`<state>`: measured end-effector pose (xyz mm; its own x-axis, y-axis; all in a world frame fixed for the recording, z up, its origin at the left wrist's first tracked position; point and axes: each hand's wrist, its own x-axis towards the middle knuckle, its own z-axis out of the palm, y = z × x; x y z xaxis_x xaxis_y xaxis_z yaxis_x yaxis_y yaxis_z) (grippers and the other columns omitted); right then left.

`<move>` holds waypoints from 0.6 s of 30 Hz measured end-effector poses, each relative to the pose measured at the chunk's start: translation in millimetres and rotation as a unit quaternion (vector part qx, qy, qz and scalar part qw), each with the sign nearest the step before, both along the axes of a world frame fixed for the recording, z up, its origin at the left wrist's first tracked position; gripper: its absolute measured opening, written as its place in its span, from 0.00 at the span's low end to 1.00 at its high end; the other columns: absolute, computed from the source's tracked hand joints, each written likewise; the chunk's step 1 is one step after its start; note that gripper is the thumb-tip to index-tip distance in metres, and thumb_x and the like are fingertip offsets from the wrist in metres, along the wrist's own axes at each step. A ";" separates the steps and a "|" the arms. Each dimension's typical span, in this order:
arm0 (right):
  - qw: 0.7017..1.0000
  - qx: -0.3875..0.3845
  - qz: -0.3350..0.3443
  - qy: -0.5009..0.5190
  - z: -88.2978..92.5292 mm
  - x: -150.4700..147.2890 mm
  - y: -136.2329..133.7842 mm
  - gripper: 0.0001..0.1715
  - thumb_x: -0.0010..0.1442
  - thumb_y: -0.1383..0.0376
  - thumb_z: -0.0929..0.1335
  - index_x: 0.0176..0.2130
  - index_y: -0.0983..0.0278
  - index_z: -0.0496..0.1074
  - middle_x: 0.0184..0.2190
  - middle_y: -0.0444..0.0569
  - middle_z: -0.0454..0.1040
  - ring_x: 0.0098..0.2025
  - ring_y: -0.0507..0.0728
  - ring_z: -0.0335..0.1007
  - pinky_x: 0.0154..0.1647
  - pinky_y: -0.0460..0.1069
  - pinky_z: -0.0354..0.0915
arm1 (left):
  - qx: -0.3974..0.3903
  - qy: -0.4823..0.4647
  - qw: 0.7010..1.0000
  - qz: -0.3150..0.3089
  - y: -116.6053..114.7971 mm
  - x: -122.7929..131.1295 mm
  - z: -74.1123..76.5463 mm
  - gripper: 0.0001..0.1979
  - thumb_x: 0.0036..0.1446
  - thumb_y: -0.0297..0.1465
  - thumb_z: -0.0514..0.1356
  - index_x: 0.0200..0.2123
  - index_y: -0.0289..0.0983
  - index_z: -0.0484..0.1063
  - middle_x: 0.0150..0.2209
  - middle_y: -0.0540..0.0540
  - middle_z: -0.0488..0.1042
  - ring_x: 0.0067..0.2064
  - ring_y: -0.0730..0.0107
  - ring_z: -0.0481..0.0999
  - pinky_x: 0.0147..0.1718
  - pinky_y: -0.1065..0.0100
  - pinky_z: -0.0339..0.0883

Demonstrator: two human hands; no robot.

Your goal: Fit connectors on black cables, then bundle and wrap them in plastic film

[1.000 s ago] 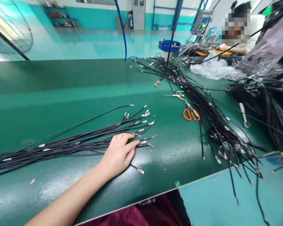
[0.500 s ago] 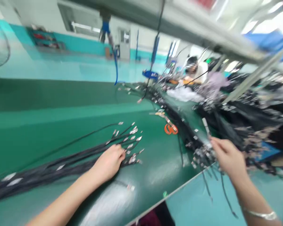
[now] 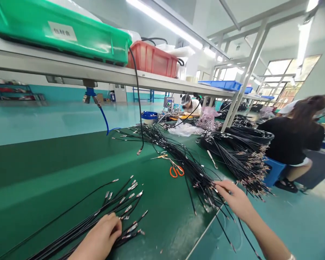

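Lower and further left than a moment ago: right hand [image 3: 233, 199], fingers extended, touching a loose heap of black cables [image 3: 189, 173] at the edge of a green-topped workbench [image 3: 56, 173], grip impossible to tell. Left hand [image 3: 99, 240], curled closed over a fanned bundle of silver-tipped black cables [image 3: 121, 213]. Orange-handled scissors [image 3: 176, 171] beside the heap.

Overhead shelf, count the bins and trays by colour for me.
Green bin: 1
Red crate: 1
Blue trays: 3, the farther ones small in view
Total: 5
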<state>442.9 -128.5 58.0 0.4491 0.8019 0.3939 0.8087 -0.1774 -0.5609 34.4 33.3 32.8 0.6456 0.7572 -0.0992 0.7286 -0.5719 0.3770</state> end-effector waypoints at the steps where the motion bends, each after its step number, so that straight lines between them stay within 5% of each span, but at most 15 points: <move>1: 0.998 -0.006 -0.011 -0.058 -5.3 6.8 -0.1 0.23 0.55 0.51 0.61 0.37 0.63 0.76 0.41 0.54 0.72 0.46 0.63 0.67 0.50 0.59 0.62 | 0.011 -0.003 1.000 0.007 -1.8 1.9 0.4 0.11 0.56 0.28 0.44 0.27 0.35 0.64 0.33 0.43 0.67 0.37 0.63 0.66 0.39 0.61 0.60; 4: 0.985 0.045 -0.033 -0.164 -10.4 8.8 -2.7 0.24 0.54 0.52 0.62 0.38 0.67 0.75 0.45 0.57 0.70 0.48 0.64 0.65 0.52 0.61 0.60 | 0.048 -0.046 0.997 0.039 -10.9 4.3 0.3 0.13 0.58 0.27 0.42 0.26 0.34 0.61 0.31 0.43 0.66 0.35 0.64 0.64 0.37 0.61 0.58; 6: 0.986 0.095 0.002 -0.136 -1.6 -13.4 0.7 0.21 0.57 0.54 0.62 0.41 0.64 0.74 0.47 0.52 0.69 0.50 0.60 0.65 0.54 0.57 0.60 | 0.046 -0.096 0.993 0.059 -18.3 4.5 2.4 0.11 0.60 0.29 0.41 0.29 0.35 0.60 0.31 0.44 0.66 0.35 0.66 0.64 0.37 0.62 0.58; 9: 0.987 0.062 0.141 -0.034 14.3 -78.5 23.7 0.14 0.61 0.59 0.62 0.43 0.58 0.72 0.41 0.44 0.73 0.43 0.52 0.69 0.48 0.49 0.64 | 0.027 -0.138 0.987 0.077 -27.8 6.1 5.8 0.08 0.62 0.30 0.43 0.33 0.36 0.58 0.31 0.47 0.65 0.33 0.69 0.64 0.35 0.65 0.59; 12: 0.928 0.037 0.363 -0.078 10.2 -157.5 63.0 0.16 0.62 0.62 0.61 0.49 0.60 0.70 0.47 0.45 0.70 0.51 0.53 0.63 0.55 0.50 0.59 | 0.060 -0.175 0.980 0.074 -37.1 7.7 2.1 0.08 0.63 0.30 0.43 0.35 0.36 0.59 0.33 0.47 0.65 0.35 0.70 0.64 0.37 0.66 0.60; 14: 0.894 0.017 0.432 -0.121 -2.9 -199.0 91.2 0.19 0.62 0.61 0.63 0.51 0.62 0.69 0.50 0.47 0.68 0.53 0.55 0.62 0.56 0.51 0.58 | 0.103 -0.198 0.973 0.056 -42.7 5.3 -4.9 0.08 0.63 0.30 0.45 0.39 0.35 0.61 0.36 0.46 0.66 0.38 0.70 0.65 0.40 0.66 0.61; 18: 0.850 -0.070 0.494 -0.167 -16.5 -211.4 126.1 0.15 0.63 0.62 0.61 0.44 0.60 0.74 0.40 0.44 0.74 0.42 0.53 0.69 0.44 0.49 0.65 | 0.186 -0.142 0.971 0.042 -47.5 -14.2 -21.8 0.10 0.62 0.32 0.49 0.45 0.35 0.62 0.39 0.44 0.69 0.40 0.67 0.67 0.42 0.63 0.62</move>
